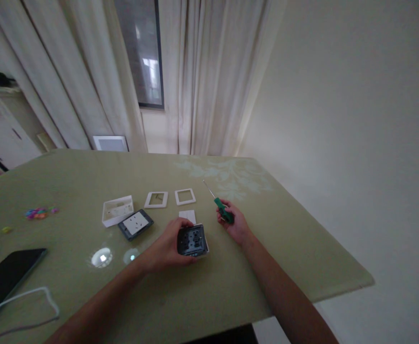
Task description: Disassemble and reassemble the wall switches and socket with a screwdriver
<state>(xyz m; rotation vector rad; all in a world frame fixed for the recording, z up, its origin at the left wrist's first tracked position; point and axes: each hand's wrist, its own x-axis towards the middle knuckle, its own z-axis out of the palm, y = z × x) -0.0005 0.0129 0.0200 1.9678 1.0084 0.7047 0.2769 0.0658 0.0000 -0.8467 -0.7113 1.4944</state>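
My left hand [171, 246] grips a wall switch [192, 240] by its sides, with the dark inner face turned up and a white edge showing below. In my right hand [236, 222] is a screwdriver [225, 211] with a green handle; its thin metal shaft points up and to the left, apart from the switch. Just behind the switch lies a white square plate [187, 216]. Two white frames [156, 199] are farther back, and small dark screw-like pieces show inside the left one. Left of my left hand, a wall socket [136, 224] leans against a white back box [117, 210].
A black tablet-like device [6, 272] and a white cable [33, 290] lie at the front left. Small colourful pieces [37, 213] sit at the far left of the table [209, 306]. A wall [356, 143] borders the right side; curtains [209, 76] hang behind.
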